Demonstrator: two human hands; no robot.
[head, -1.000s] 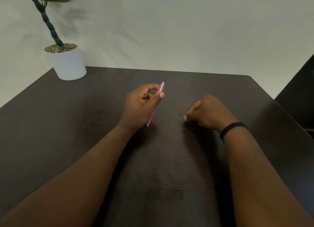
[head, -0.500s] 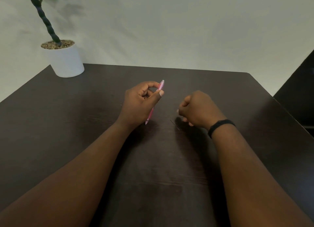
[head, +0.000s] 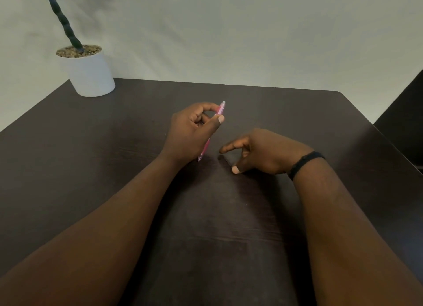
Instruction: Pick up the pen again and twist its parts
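Between left hand's (head: 190, 134) fingertips sits pink pen (head: 211, 132).

Head-worn view, forward and downward

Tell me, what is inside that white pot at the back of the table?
The white pot holds small pebbles up to its rim, and a dark twisted stem rises out of them. Whatever lies beneath the pebbles is covered, and the stem's leaves are cut off by the picture's edge.
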